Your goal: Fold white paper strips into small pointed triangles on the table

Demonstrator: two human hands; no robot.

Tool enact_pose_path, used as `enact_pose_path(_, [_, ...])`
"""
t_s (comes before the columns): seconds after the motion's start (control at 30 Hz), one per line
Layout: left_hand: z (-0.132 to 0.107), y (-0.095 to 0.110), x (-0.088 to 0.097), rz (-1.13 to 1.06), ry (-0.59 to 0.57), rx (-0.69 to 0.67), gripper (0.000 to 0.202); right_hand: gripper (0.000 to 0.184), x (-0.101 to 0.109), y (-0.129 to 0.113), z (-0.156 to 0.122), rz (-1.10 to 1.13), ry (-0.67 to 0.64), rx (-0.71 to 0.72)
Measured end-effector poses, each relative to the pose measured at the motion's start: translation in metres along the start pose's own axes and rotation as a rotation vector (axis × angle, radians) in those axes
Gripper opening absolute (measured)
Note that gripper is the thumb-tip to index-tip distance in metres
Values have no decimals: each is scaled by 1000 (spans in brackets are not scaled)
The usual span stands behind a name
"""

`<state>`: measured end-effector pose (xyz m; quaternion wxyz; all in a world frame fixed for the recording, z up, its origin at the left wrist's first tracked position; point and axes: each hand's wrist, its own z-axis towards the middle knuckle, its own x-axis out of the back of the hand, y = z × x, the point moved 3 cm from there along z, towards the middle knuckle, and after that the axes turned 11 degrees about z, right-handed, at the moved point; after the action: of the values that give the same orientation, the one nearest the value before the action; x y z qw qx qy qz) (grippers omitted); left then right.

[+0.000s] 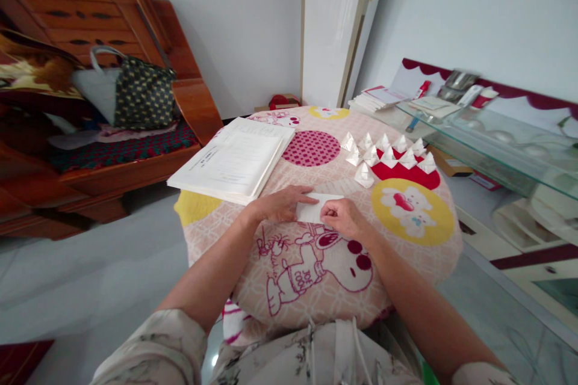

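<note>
On patterned cloth (211, 239), steady white paper (309, 212) under spread left hand (282, 203), pinching its edge evenly with right hand (345, 216).

Illegible print (208, 158) on papers (244, 162), unclear cloth lettering (303, 277)

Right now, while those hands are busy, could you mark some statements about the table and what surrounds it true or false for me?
1. The left hand and right hand both touch a white sheet. True.
2. The right hand is raised high above the sheet. False: its fingers are on it.
3. Folded paper shapes stand together on the tablecloth. True.
4. Those shapes are dark green. False: they are white.
5. The patterned bag hangs from the table. False: it sits on the wooden bench.
</note>
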<state>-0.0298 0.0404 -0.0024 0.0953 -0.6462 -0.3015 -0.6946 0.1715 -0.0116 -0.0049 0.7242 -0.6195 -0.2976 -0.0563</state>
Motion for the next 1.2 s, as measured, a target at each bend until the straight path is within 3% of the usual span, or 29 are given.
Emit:
enact_pose_path(0.17, [-4, -7, 3, -3, -42, -8, 70, 13, -7, -6, 2, -123, 81, -73])
enact_pose_path(0.37, [-5, -8, 5, -74, 20, -26, 60, 13, -7, -11, 0, -161, 39, -75])
enact_pose_path(0.57, [11, -5, -3, -56, 271, 185, 41, 16, 10, 2, -4, -67, 21, -161])
enact_pose_path(0.7, [21, -1, -11, 31, 325, 209, 36, 15, 17, 8, -3, -2, 110, -138])
enact_pose_path(0.9, [23, 5, -12, 69, 302, 230, 42, 9, 23, 12, -2, 0, 219, -151])
enact_pose_path(1.03, [23, 6, -10, 4, 287, 290, 42, 6, 25, 15, -1, 20, 276, -162])
enact_pose_path(1.2, [21, -1, -8, -182, 325, 452, 20, 9, 33, 24, -2, 39, 461, -127])
